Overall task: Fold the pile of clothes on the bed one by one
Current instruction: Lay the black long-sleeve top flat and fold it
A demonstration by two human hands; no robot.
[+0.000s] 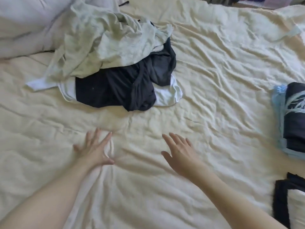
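Observation:
A loose pile of clothes lies on the cream bed sheet (214,80) ahead of me. On top is a crumpled pale green garment (102,47). Below it sit a dark navy garment (118,90) and a white one (168,95). My left hand (94,149) is spread flat, fingers straight, on the wrinkled sheet short of the pile. My right hand (179,152) is stretched out beside it, fingers straight, holding nothing, low over the sheet.
A folded stack of dark and light blue clothes (292,116) sits at the right edge. A folded black and white piece (290,199) lies at the lower right. Grey pillows (24,19) rest at the upper left.

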